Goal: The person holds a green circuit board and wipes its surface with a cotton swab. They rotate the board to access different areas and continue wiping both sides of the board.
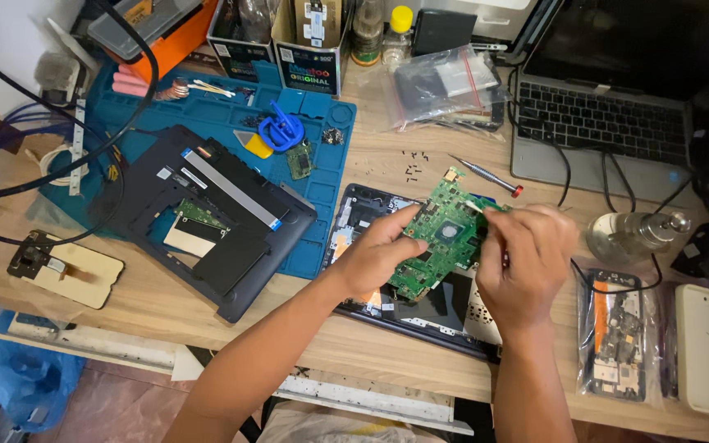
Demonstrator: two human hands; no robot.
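At far left, the black laptop shell lies opened on the blue work mat, which keeps loose parts in its trays. Our left hand grips the green circuit board by its left edge, holding it tilted above the open laptop base (likely for a clear view). Our right hand is closed at the board's right edge, pinching something small we cannot identify. A screwdriver rests just beyond; a second laptop sits at right.
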